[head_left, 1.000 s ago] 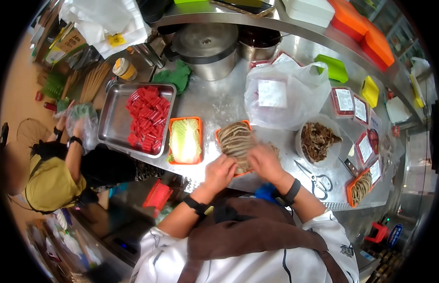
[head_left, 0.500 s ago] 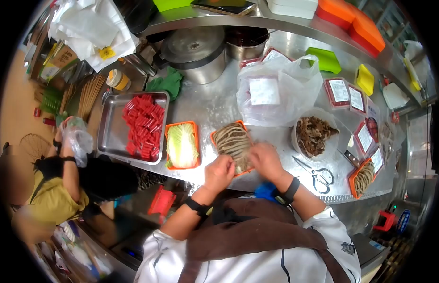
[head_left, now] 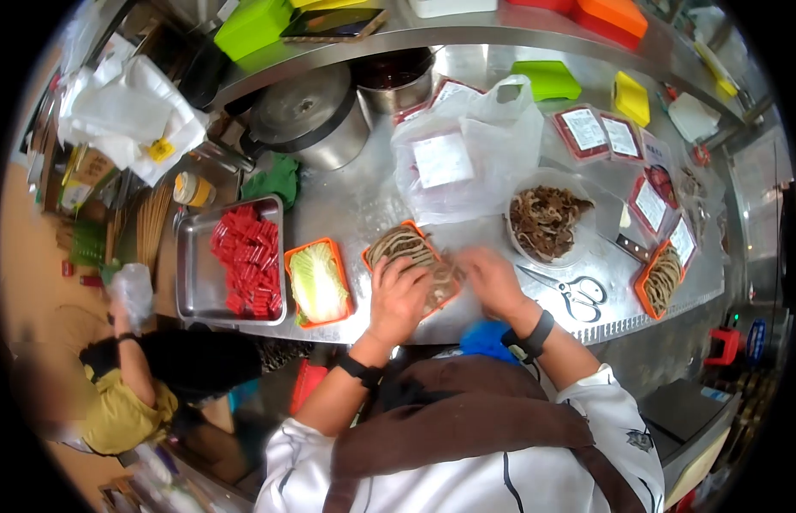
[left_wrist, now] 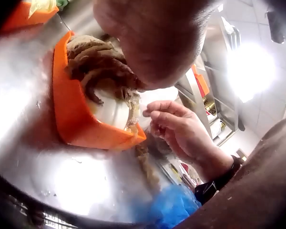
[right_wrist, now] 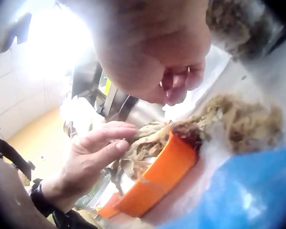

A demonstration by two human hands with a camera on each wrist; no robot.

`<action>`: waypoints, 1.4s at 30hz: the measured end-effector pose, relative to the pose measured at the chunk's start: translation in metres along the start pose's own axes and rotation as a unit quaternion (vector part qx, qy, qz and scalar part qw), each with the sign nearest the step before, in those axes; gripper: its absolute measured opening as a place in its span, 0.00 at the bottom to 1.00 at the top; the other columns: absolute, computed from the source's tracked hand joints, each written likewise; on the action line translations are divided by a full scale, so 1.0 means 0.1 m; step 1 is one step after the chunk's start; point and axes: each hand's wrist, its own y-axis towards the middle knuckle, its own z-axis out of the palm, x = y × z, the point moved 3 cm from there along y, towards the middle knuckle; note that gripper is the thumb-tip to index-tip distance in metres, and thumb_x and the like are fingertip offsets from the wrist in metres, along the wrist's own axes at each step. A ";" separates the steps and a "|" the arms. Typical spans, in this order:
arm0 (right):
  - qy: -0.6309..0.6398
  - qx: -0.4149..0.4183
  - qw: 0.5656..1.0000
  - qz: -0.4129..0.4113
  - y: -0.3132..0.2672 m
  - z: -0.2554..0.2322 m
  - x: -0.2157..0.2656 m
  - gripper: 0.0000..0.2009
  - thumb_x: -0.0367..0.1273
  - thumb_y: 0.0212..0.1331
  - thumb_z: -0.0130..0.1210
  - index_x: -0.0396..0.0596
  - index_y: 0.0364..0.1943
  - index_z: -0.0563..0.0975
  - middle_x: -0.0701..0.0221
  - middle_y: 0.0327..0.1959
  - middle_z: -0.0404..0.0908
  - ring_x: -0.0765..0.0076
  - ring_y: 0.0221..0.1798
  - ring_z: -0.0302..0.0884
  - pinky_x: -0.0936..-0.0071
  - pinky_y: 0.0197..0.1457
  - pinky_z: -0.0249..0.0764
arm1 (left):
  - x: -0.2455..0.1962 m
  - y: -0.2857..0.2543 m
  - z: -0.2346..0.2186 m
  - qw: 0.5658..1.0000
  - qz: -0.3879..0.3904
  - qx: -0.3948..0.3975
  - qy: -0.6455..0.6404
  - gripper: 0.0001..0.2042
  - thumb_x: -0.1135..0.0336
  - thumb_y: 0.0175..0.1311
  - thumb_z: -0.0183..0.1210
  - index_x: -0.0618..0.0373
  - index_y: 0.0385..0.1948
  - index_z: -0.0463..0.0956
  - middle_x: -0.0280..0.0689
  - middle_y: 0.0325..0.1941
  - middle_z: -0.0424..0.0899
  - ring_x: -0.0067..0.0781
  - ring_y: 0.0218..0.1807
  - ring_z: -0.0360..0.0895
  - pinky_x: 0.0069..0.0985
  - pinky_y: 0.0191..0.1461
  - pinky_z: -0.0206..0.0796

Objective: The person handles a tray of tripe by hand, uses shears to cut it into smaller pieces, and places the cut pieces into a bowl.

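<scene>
An orange tray (left_wrist: pixel 71 105) holds layered grey-brown strips that look like tripe (head_left: pixel 398 244). My left hand (head_left: pixel 399 297) lies over its near side; the right wrist view has these fingers straight and touching the strips. Beside the tray's right end is my right hand (head_left: pixel 492 278). Its fingers are curled and the thumb meets the fingertips in the left wrist view, with no strip showing between them. A loose heap of strips (right_wrist: pixel 248 121) lies on the table next to the tray. The white tray bottom shows through a gap.
To the left stand a tray of cabbage (head_left: pixel 321 286) and a steel pan (head_left: pixel 188 282) of red pieces. A tub (head_left: pixel 515 227) of brown strips, scissors (head_left: pixel 577 295) and another orange tray (head_left: pixel 644 286) are on the right. A plastic bag (head_left: pixel 492 145) lies behind.
The head view has turned, shifting the table. My left hand has moved from the tray's near edge onto the strips, its fingers straightening. The right hand stays by the tray's right end.
</scene>
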 end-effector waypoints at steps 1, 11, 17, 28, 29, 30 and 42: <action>-0.014 -0.003 1.000 0.026 -0.04 -0.03 -0.03 0.10 0.22 0.58 0.58 0.45 0.44 0.81 0.63 0.43 0.82 0.49 0.47 0.80 0.59 0.49 0.77 | 0.00 0.00 0.01 1.000 -0.003 0.012 0.000 0.11 0.72 0.52 0.64 0.54 0.40 0.84 0.34 0.50 0.82 0.44 0.61 0.73 0.55 0.72 0.56; -0.107 0.085 0.991 -0.013 0.01 0.27 -0.27 0.11 0.26 0.61 0.54 0.48 0.45 0.83 0.66 0.51 0.83 0.49 0.47 0.82 0.58 0.52 0.78 | -0.04 0.14 0.17 0.997 0.038 0.070 0.004 0.11 0.72 0.48 0.68 0.51 0.36 0.86 0.33 0.49 0.81 0.45 0.64 0.71 0.62 0.75 0.49; -0.030 0.096 0.993 0.065 0.06 0.11 -0.15 0.09 0.35 0.63 0.59 0.45 0.38 0.85 0.63 0.35 0.86 0.47 0.38 0.83 0.57 0.45 0.78 | 0.02 0.17 0.21 0.998 -0.003 0.054 0.020 0.07 0.70 0.51 0.69 0.51 0.33 0.84 0.32 0.48 0.80 0.47 0.63 0.71 0.63 0.75 0.47; -0.034 0.131 0.982 0.130 0.06 0.12 -0.09 0.13 0.39 0.62 0.61 0.43 0.38 0.85 0.58 0.33 0.86 0.43 0.37 0.83 0.53 0.44 0.78 | -0.02 0.21 0.30 0.997 0.018 0.075 -0.006 0.07 0.73 0.55 0.64 0.53 0.35 0.84 0.37 0.52 0.78 0.50 0.65 0.69 0.64 0.75 0.48; -0.034 0.129 0.983 0.130 0.02 0.11 -0.05 0.13 0.39 0.62 0.61 0.43 0.38 0.85 0.58 0.33 0.86 0.43 0.37 0.83 0.53 0.44 0.78 | -0.02 0.20 0.31 0.997 0.012 0.075 -0.006 0.08 0.74 0.55 0.63 0.54 0.36 0.84 0.36 0.53 0.78 0.50 0.65 0.69 0.64 0.75 0.48; -0.049 0.064 0.989 0.121 -0.04 0.03 -0.01 0.13 0.39 0.62 0.61 0.44 0.41 0.84 0.59 0.36 0.86 0.43 0.39 0.83 0.52 0.45 0.78 | -0.01 0.20 0.33 0.997 0.006 0.074 -0.007 0.08 0.74 0.55 0.62 0.54 0.37 0.84 0.36 0.53 0.79 0.50 0.66 0.69 0.63 0.75 0.48; -0.381 -0.153 0.889 0.205 -1.34 -1.15 -0.68 0.15 0.22 0.55 0.52 0.39 0.49 0.78 0.57 0.50 0.78 0.47 0.53 0.75 0.53 0.58 0.71 | 0.05 0.16 0.34 0.997 -0.002 0.076 -0.030 0.08 0.74 0.53 0.66 0.55 0.36 0.86 0.36 0.52 0.80 0.49 0.66 0.69 0.62 0.76 0.47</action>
